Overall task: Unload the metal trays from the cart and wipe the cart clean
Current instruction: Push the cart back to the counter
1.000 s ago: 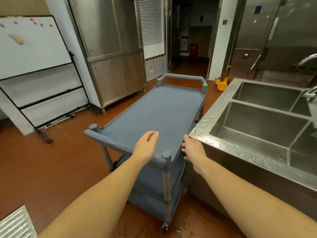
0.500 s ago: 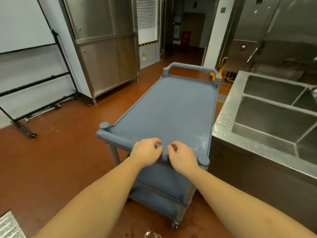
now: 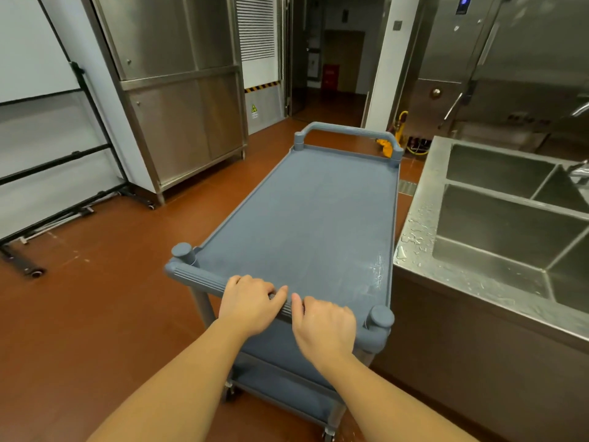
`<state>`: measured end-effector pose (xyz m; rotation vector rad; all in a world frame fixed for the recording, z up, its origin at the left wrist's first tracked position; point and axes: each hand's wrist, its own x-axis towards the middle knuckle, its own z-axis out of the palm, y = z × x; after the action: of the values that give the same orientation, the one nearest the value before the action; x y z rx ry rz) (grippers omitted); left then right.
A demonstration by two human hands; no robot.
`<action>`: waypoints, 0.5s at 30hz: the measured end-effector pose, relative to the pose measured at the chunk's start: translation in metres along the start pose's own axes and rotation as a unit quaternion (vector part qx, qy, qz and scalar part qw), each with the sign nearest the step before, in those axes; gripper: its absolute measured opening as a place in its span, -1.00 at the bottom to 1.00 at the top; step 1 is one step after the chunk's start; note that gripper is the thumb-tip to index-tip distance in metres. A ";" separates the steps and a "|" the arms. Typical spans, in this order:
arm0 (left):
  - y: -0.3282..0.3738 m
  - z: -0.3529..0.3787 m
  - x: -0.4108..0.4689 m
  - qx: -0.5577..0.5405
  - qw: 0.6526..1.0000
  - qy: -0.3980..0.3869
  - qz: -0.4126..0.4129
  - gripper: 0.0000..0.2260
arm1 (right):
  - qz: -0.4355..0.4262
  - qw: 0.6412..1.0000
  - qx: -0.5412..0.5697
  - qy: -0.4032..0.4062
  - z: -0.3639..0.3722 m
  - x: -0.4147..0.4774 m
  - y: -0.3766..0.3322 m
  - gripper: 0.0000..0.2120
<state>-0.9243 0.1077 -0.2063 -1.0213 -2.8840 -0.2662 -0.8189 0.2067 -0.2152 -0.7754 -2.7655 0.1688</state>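
A grey-blue plastic cart (image 3: 306, 218) stands in front of me, lengthwise, with lower shelves partly visible below. Its top shelf holds nothing; a few water streaks show near its right edge. No metal trays are in sight. My left hand (image 3: 250, 303) and my right hand (image 3: 325, 325) grip the near ribbed handle bar (image 3: 197, 277) side by side, fingers curled over it. A second handle (image 3: 347, 130) arches over the far end.
A wet stainless steel sink unit (image 3: 417, 231) with several basins stands close along the cart's right side. A steel cabinet (image 3: 178, 90) and a wheeled whiteboard stand (image 3: 63, 173) are to the left. A doorway (image 3: 328, 59) lies beyond; a yellow hose (image 3: 387, 146) lies on the red-brown floor.
Both hands went from open and reaching at the cart's near end to closed on its handle bar. The cart now lies straighter in front of me and alongside the sink.
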 end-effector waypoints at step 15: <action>-0.008 0.006 0.040 -0.032 0.999 -0.015 -0.012 -0.53 | -0.003 1.000 -0.014 0.027 0.014 0.051 0.000 -0.49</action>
<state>-0.9607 0.1279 -0.2083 -1.0084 -2.9340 -0.3499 -0.8650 0.2334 -0.2175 -0.7672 -2.7238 0.1077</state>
